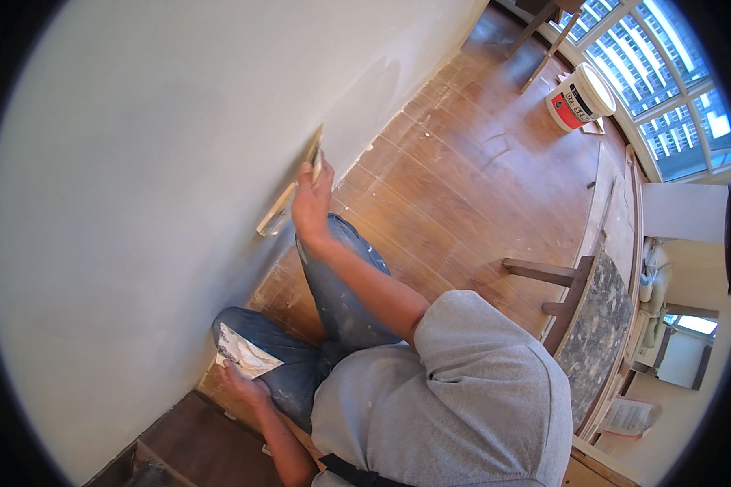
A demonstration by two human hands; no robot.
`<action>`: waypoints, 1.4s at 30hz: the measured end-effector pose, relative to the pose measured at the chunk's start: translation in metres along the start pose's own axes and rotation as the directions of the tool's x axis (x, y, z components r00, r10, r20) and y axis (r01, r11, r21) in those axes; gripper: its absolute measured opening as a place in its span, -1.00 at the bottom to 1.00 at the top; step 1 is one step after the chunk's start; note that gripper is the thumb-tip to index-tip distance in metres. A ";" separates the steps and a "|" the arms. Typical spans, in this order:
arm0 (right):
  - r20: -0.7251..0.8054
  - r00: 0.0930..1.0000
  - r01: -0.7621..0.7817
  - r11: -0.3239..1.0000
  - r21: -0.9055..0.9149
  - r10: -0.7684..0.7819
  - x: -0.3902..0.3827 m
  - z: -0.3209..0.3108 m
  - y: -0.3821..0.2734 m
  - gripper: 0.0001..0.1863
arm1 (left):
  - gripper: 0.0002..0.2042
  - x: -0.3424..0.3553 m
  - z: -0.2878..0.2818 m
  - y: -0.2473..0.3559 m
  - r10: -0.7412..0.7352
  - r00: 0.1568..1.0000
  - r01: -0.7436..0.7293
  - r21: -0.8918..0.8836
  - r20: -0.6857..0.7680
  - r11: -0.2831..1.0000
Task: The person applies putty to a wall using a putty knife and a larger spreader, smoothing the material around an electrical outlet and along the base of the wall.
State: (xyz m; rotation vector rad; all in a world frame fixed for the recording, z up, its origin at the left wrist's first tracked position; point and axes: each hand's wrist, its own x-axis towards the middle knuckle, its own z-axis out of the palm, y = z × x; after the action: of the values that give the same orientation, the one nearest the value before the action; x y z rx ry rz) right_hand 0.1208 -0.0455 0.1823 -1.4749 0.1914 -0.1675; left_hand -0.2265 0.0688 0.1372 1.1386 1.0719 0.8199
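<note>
My right hand (pixel 310 203) is closed round a flat plastering trowel (pixel 284 204), its long pale blade lying along the white wall (pixel 138 203) low down near the floor. In my left hand (pixel 244 385) is a wide putty knife (pixel 248 355), gripped from below. White putty is smeared over its blade, which is just above my bent left knee (pixel 280 329). The fingers of my right hand partly cover the trowel's handle.
A white bucket (pixel 581 97) with a red band stands on the wooden floor (pixel 455 187) by the window. Wooden legs (pixel 548 49) rise beyond it. To my right is a bench with a speckled grey top (pixel 597 333). Dark brown boards (pixel 191 434) lie at lower left.
</note>
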 end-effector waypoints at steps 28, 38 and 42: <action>0.315 0.492 -0.864 0.412 0.288 0.811 0.086 -0.034 0.175 -0.64 | -0.59 0.004 -0.007 0.004 -0.024 0.994 0.043 -0.174 0.111 0.984; 0.300 0.676 -0.735 0.584 0.345 0.673 0.074 -0.031 0.072 -0.58 | -0.66 0.007 -0.014 -0.002 -0.009 0.986 0.058 -0.298 0.164 0.953; 0.281 0.738 -0.675 0.666 0.317 0.614 0.074 -0.030 0.048 -0.58 | -0.66 0.007 -0.014 -0.001 -0.023 0.979 0.093 -0.338 0.205 0.937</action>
State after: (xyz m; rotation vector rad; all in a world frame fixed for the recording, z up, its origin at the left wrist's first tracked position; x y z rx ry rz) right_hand 0.1857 -0.0871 0.1306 -0.9223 0.5210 0.4721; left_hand -0.2383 0.0788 0.1336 0.8644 0.7554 0.7934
